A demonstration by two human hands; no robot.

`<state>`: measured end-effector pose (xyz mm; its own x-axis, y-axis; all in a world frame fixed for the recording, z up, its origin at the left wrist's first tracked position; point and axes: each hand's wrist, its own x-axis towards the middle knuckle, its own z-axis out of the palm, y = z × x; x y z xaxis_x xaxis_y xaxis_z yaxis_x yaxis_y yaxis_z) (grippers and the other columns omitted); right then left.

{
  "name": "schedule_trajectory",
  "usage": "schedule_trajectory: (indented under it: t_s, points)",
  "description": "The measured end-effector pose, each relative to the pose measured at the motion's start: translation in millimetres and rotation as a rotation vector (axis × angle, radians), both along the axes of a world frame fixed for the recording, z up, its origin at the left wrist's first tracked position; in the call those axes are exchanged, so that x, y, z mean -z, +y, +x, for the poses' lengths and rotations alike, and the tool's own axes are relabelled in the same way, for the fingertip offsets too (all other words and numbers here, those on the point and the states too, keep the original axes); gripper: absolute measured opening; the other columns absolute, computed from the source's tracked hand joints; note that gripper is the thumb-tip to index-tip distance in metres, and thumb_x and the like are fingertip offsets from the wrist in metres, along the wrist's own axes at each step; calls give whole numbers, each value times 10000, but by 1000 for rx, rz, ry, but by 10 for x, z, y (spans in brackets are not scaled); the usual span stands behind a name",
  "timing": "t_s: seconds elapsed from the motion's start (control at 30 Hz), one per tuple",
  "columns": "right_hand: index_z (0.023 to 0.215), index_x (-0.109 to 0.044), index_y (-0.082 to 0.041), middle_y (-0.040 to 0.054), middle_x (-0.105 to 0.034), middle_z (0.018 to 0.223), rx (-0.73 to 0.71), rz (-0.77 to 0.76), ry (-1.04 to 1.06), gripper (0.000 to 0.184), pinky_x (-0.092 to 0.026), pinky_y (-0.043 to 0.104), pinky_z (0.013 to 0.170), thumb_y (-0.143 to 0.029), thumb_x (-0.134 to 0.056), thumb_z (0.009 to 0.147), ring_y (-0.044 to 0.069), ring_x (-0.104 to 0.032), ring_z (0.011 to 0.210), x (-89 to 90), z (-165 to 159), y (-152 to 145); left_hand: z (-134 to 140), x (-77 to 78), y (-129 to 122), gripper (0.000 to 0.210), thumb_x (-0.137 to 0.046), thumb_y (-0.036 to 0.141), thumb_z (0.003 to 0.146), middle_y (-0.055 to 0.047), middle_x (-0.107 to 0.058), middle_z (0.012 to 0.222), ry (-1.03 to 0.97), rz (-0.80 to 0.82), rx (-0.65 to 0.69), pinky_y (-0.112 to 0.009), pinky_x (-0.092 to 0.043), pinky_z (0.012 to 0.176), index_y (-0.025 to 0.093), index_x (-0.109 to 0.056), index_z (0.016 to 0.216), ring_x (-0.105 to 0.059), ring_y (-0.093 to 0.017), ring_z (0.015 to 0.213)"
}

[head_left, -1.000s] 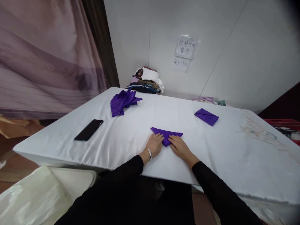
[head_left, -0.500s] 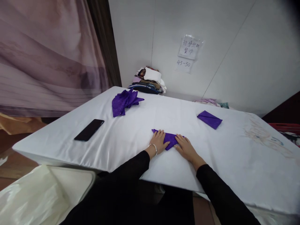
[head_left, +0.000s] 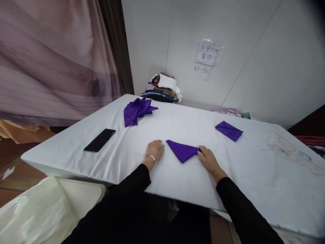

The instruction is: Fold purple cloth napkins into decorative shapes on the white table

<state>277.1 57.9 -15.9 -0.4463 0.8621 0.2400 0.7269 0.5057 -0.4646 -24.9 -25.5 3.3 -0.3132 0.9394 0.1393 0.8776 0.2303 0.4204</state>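
A purple cloth napkin (head_left: 182, 151), folded into a triangle, lies on the white tablecloth in front of me with one point toward me. Its right corner is between the thumb and fingers of my right hand (head_left: 208, 160). To the left of the triangle, a short gap from its left corner, my left hand (head_left: 155, 151) rests low over the cloth, empty, with its thumb apart from the loosely bent fingers. A second purple napkin (head_left: 229, 131), folded into a flat packet, lies farther back on the right. Crumpled purple napkins (head_left: 137, 111) are heaped at the back left.
A black phone (head_left: 100, 140) lies on the left part of the white-covered table (head_left: 122, 149). Stacked folded clothes (head_left: 162, 88) stand behind the far edge, by a wall with paper signs (head_left: 207, 54). A pale plastic-covered chair (head_left: 76, 196) is at the lower left.
My left hand has let go of the napkin and moved left, uncovering the triangle. My right hand has shifted slightly right, to the right corner. The view has turned slightly.
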Motion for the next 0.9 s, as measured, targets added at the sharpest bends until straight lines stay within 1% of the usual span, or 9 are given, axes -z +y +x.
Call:
schedule_trajectory:
  t_s: [0.1,0.23,0.3,0.37,0.43,0.5,0.63,0.77,0.9]
  points:
    - [1172,-571,-185,99,-583,1204,32,11,137,439,-348,435,1005,-455,-393,875,231,-498,1148,0,-17,8,187,29,-107,329,-426,286,841,-63,-615,1156,-30,107,104,-386,-352,977,191,-574,1120,-508,-213,1099]
    - [1142,-598,-184,95,-605,1169,83,-25,248,435,-389,428,983,-464,-437,850,230,-536,1098,-23,-79,-15,403,54,-188,309,-448,250,825,-51,-620,1125,-59,178,258,-384,-384,938,211,-580,1103,-528,-203,1046]
    - [1137,-603,-184,93,-607,1165,93,-46,273,436,-387,438,987,-465,-452,840,236,-537,1098,-33,-102,-27,465,40,-211,334,-449,284,835,-68,-588,1176,-51,176,276,-400,-375,947,203,-556,1141,-505,-216,1082]
    - [1136,-604,-189,89,-609,1164,105,-76,312,436,-385,447,990,-469,-460,835,239,-538,1100,-33,-109,-31,510,10,-230,410,-457,367,840,-91,-532,1253,-33,156,274,-421,-358,963,185,-507,1204,-464,-237,1138]
    - [1138,-602,-198,82,-612,1161,126,-117,373,435,-388,454,990,-476,-470,830,239,-539,1101,-21,-103,-30,556,-22,-248,505,-478,448,820,-101,-480,1308,-14,129,283,-434,-341,976,179,-465,1247,-424,-255,1178]
    - [1140,-600,-201,81,-619,1153,146,-152,440,440,-391,460,988,-481,-492,818,243,-543,1099,-4,-92,-26,613,-47,-260,548,-507,478,796,-98,-460,1322,3,111,322,-433,-330,981,187,-450,1258,-402,-259,1193]
    - [1146,-597,-182,94,-629,1138,155,-193,534,469,-402,465,979,-483,-534,791,256,-558,1083,19,-76,-23,754,-61,-256,556,-530,474,782,-97,-478,1282,23,132,386,-418,-324,977,181,-457,1248,-400,-258,1173]
    - [1153,-590,-172,99,-622,1150,146,-222,568,482,-414,449,971,-472,-557,778,254,-560,1082,33,-68,-20,904,-47,-222,569,-544,480,768,-96,-480,1272,41,170,436,-419,-313,976,171,-460,1239,-392,-260,1165]
    - [1164,-579,-156,104,-622,1150,140,-223,564,493,-417,439,966,-461,-556,779,246,-565,1074,59,-63,-8,1009,-34,-172,492,-535,390,782,-93,-467,1288,96,163,461,-433,-290,985,176,-470,1221,-381,-266,1165]
